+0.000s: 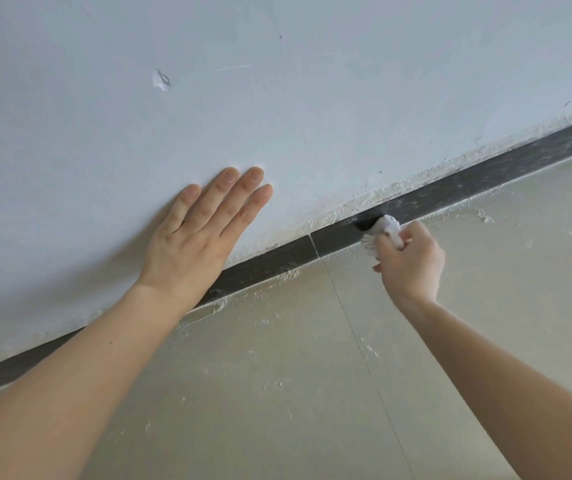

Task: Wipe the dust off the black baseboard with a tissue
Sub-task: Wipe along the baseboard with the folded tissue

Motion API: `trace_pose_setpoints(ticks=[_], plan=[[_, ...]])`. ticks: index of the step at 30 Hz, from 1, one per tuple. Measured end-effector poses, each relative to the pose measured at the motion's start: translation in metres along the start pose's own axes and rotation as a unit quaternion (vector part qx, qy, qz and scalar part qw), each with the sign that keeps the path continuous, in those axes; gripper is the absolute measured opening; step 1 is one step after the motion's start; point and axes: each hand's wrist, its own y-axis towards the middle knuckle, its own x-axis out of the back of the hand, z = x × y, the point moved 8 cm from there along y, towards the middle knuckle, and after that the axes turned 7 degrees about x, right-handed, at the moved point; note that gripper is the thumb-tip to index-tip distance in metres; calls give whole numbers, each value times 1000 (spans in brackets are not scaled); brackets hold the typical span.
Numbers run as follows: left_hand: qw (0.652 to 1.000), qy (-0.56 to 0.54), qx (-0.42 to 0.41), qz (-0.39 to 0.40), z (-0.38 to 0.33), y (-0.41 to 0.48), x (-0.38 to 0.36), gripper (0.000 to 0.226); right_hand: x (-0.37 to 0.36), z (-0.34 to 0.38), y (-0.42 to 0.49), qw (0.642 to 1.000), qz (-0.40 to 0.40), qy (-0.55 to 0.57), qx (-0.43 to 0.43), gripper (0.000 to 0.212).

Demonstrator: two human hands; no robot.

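Observation:
A black baseboard (485, 174) runs diagonally from the lower left to the upper right, between the wall and the floor. To the right of the tissue it looks streaked with pale dust, to the left darker. A joint splits it near the middle. My right hand (412, 265) is shut on a crumpled white tissue (386, 228), which presses against the baseboard just right of the joint. My left hand (194, 240) lies flat on the wall above the baseboard, fingers spread, holding nothing. My left forearm hides part of the baseboard.
The white wall (277, 81) fills the upper half and has a small chipped patch (161, 79). White plaster crumbs line the baseboard's top edge. Beige floor tiles (277, 393) below carry scattered white specks and a thin grout line.

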Motion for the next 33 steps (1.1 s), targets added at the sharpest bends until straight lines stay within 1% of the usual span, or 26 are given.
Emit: trace_pose_setpoints(ticks=[2, 4, 6, 8, 9, 11, 12, 13, 15, 16, 18, 20, 22, 25, 27, 28, 29, 30, 33], plan=[[1000, -1, 0, -2, 0, 0, 0, 97, -8, 7, -10, 999, 41, -6, 25, 29], [1000, -4, 2, -1, 0, 0, 1, 96, -36, 23, -35, 990, 121, -25, 68, 31], [1000, -7, 2, 3, 0, 0, 1, 95, -75, 36, -68, 973, 213, -34, 83, 31], [1000, -8, 1, 8, 1, 0, 1, 96, -115, 41, -101, 956, 290, -10, 53, 32], [1000, -7, -1, 9, 1, 0, 1, 96, -133, 42, -115, 949, 313, 21, 19, 30], [1000, -4, -7, 10, 0, 0, 1, 96, -161, 44, -138, 937, 334, 91, -55, 22], [1000, -1, -10, 10, 0, -1, 1, 96, -172, 49, -144, 933, 335, 109, -70, 21], [1000, 2, -13, 10, 0, -1, 1, 96, -179, 56, -149, 933, 333, 120, -68, 25], [1000, 5, -21, 12, 1, -1, 1, 96, -187, 72, -154, 935, 323, 137, -55, 38], [1000, 8, -26, 13, 2, -1, 1, 95, -188, 75, -153, 937, 314, 144, -51, 41], [999, 12, -35, 13, 4, -2, 2, 91, -185, 74, -146, 944, 289, 150, -48, 40], [999, 10, -42, 5, 6, -2, 2, 87, -174, 63, -134, 952, 260, 152, -56, 33], [999, 2, -46, -3, 8, -2, 2, 83, -155, 44, -116, 964, 211, 145, -74, 28], [998, 3, -54, -14, 11, -1, 1, 84, -114, 7, -86, 983, 93, 108, -116, 27], [998, 8, -62, -16, 13, 0, 1, 88, -91, -13, -73, 982, 28, 111, -147, 26], [998, 8, -66, -16, 14, 1, 1, 89, -87, -18, -73, 980, 21, 126, -155, 25], [997, 8, -71, -15, 14, 1, 1, 89, -87, -17, -76, 977, 33, 144, -155, 25], [997, 9, -75, -15, 15, 0, 2, 88, -92, -12, -84, 974, 61, 161, -145, 24], [996, 4, -85, -12, 15, 0, 3, 86, -125, 18, -118, 962, 187, 171, -101, 28]])
